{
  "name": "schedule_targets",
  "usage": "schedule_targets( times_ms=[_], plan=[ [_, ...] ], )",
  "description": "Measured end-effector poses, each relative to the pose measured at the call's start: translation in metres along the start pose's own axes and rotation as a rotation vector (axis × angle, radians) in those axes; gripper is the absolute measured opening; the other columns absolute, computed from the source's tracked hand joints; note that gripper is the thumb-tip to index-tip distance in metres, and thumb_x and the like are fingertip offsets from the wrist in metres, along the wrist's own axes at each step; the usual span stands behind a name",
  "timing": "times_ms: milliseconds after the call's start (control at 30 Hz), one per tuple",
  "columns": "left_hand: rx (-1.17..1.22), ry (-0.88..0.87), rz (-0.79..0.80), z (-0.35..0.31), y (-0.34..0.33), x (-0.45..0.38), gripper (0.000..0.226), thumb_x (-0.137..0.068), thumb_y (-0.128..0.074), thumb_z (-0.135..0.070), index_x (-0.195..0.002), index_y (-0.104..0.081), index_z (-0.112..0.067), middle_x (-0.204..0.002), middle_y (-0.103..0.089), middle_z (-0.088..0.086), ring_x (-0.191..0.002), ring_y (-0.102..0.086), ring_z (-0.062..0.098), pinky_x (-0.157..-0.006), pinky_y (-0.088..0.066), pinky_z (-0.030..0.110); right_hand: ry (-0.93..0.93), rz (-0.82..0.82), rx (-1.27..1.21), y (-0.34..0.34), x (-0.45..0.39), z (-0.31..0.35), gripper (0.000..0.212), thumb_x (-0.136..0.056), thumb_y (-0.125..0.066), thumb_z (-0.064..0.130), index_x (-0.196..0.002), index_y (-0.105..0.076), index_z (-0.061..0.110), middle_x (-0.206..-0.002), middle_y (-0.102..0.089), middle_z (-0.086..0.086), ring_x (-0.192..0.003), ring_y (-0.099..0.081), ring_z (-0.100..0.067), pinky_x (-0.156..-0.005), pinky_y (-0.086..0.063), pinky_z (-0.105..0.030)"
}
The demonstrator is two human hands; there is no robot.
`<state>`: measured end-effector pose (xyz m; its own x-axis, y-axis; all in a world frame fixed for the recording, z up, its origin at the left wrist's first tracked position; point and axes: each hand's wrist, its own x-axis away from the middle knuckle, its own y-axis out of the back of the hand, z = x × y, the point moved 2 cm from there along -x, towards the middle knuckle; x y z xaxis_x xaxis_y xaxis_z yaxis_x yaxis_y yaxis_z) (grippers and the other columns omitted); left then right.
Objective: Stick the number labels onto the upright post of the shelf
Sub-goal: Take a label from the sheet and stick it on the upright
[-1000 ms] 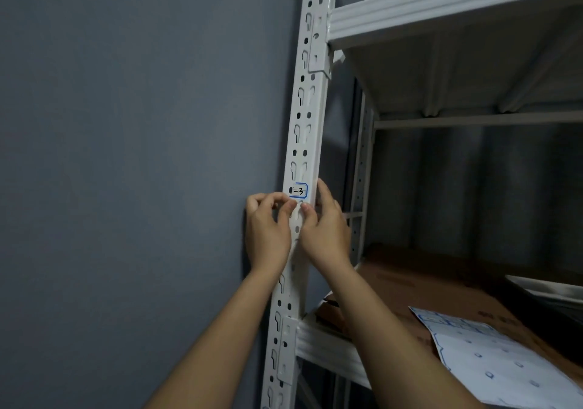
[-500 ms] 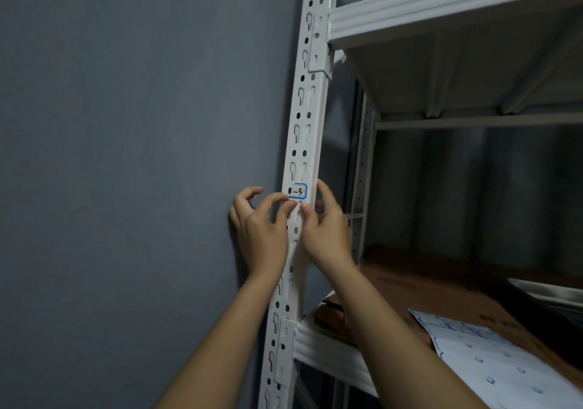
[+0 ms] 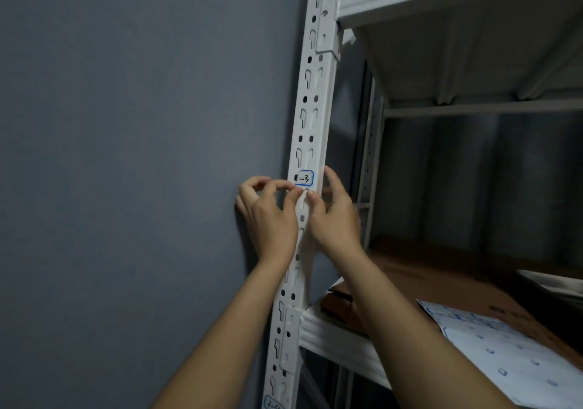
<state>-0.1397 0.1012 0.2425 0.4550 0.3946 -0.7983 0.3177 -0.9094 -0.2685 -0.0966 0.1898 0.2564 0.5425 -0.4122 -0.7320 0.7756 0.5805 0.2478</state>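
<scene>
Since half a second ago the hands have barely shifted: both stay just under the label, and the left hand's fingers have curled in a little closer to the post.

Head view: the white upright post (image 3: 310, 143) of the shelf runs from top to bottom beside a grey wall (image 3: 132, 156). A small blue-edged number label (image 3: 304, 178) reading "-3" sits flat on the front of the post, just above both thumbs. The left hand (image 3: 268, 216) is on the wall side of the post, its fingers loosely curled and its thumb tip pressed on the post face right below the label; it grips nothing. The right hand (image 3: 334, 216) is on the shelf side, its thumb tip on the post beside the left thumb, its index finger raised along the post's right edge level with the label, partly open and holding nothing. A second label (image 3: 273, 404) is stuck low on the post at the bottom edge. On the lower shelf (image 3: 340, 339) lies brown cardboard (image 3: 426, 282) with a sheet of labels (image 3: 504, 348) on it, well apart from the hands.
</scene>
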Motion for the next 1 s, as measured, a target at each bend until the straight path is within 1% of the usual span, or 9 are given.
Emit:
schedule_targets(
  times_ms=[133, 233, 367, 433, 533, 700, 800, 933, 1000],
  plan=[
    [-0.031, -0.055, 0.003, 0.001, 0.002, -0.003, 0.014, -0.078, -0.074, -0.028, -0.09, -0.072, -0.022, -0.11, -0.047, -0.001, -0.103, -0.038, 0.011, -0.083, -0.021, 0.0, -0.004, 0.007, -0.02, 0.0, 0.001, 0.001, 0.05, -0.097, -0.052, 0.032, -0.143, -0.036, 0.04, -0.123, -0.062, 0.002, -0.106, -0.062, -0.018, -0.085, -0.046, -0.029],
    [-0.058, -0.089, 0.01, 0.003, 0.002, -0.003, 0.013, -0.08, -0.073, -0.028, -0.091, -0.074, -0.022, -0.112, -0.05, -0.001, -0.107, -0.044, 0.015, -0.084, -0.029, 0.012, -0.005, 0.006, -0.037, -0.001, 0.001, -0.001, 0.05, -0.097, -0.051, 0.033, -0.143, -0.034, 0.041, -0.124, -0.061, 0.003, -0.106, -0.062, -0.017, -0.09, -0.048, -0.034],
    [-0.097, -0.196, -0.024, 0.007, 0.001, 0.0, 0.013, -0.082, -0.072, -0.026, -0.093, -0.075, -0.02, -0.112, -0.053, 0.001, -0.105, -0.043, 0.013, -0.077, -0.038, 0.023, 0.003, -0.005, -0.049, -0.005, 0.0, -0.004, 0.051, -0.097, -0.051, 0.035, -0.143, -0.032, 0.043, -0.124, -0.061, 0.004, -0.107, -0.062, -0.017, -0.093, -0.05, -0.044],
    [-0.098, -0.216, -0.046, 0.009, 0.0, 0.0, 0.012, -0.082, -0.072, -0.025, -0.092, -0.074, -0.019, -0.112, -0.054, 0.002, -0.104, -0.043, 0.012, -0.077, -0.039, 0.02, 0.008, -0.002, -0.057, -0.006, -0.001, -0.006, 0.051, -0.097, -0.051, 0.035, -0.144, -0.031, 0.043, -0.124, -0.06, 0.004, -0.107, -0.062, -0.017, -0.093, -0.051, -0.045],
    [-0.043, -0.148, -0.04, 0.008, -0.002, 0.001, 0.009, -0.081, -0.072, -0.025, -0.088, -0.073, -0.02, -0.108, -0.05, -0.001, -0.105, -0.043, 0.012, -0.079, -0.029, 0.002, 0.026, -0.007, -0.05, -0.006, -0.002, -0.007, 0.051, -0.097, -0.051, 0.035, -0.143, -0.032, 0.042, -0.124, -0.06, 0.004, -0.109, -0.061, -0.018, -0.094, -0.05, -0.046],
    [0.047, -0.003, 0.132, 0.006, 0.002, -0.01, 0.005, -0.08, -0.072, -0.026, -0.083, -0.069, -0.027, -0.098, -0.041, -0.011, -0.098, -0.047, 0.007, -0.076, -0.034, 0.006, 0.026, -0.012, -0.018, -0.006, -0.002, -0.006, 0.05, -0.097, -0.049, 0.035, -0.144, -0.032, 0.041, -0.124, -0.061, 0.002, -0.109, -0.061, -0.02, -0.094, -0.048, -0.043],
    [0.063, 0.044, 0.221, 0.005, 0.005, -0.021, 0.01, -0.08, -0.072, -0.025, -0.078, -0.066, -0.033, -0.093, -0.039, -0.016, -0.095, -0.051, 0.007, -0.071, -0.032, 0.001, 0.035, -0.023, 0.017, -0.006, -0.001, -0.004, 0.05, -0.098, -0.048, 0.035, -0.145, -0.031, 0.04, -0.125, -0.06, 0.002, -0.108, -0.061, -0.021, -0.093, -0.048, -0.042],
    [-0.003, 0.016, 0.267, 0.002, 0.006, -0.025, 0.01, -0.083, -0.069, -0.024, -0.078, -0.063, -0.031, -0.089, -0.038, -0.016, -0.096, -0.052, 0.01, -0.073, -0.04, 0.014, 0.016, -0.028, 0.041, -0.006, 0.002, -0.001, 0.052, -0.098, -0.048, 0.034, -0.147, -0.031, 0.037, -0.13, -0.055, 0.001, -0.111, -0.059, -0.023, -0.094, -0.048, -0.044],
    [-0.06, -0.022, 0.303, -0.001, 0.007, -0.024, 0.005, -0.086, -0.065, -0.023, -0.082, -0.063, -0.026, -0.09, -0.04, -0.014, -0.098, -0.053, 0.014, -0.078, -0.044, 0.026, 0.006, -0.023, 0.06, -0.003, 0.003, 0.002, 0.051, -0.098, -0.048, 0.032, -0.147, -0.032, 0.036, -0.13, -0.054, -0.001, -0.111, -0.059, -0.024, -0.092, -0.046, -0.036]
  ],
)
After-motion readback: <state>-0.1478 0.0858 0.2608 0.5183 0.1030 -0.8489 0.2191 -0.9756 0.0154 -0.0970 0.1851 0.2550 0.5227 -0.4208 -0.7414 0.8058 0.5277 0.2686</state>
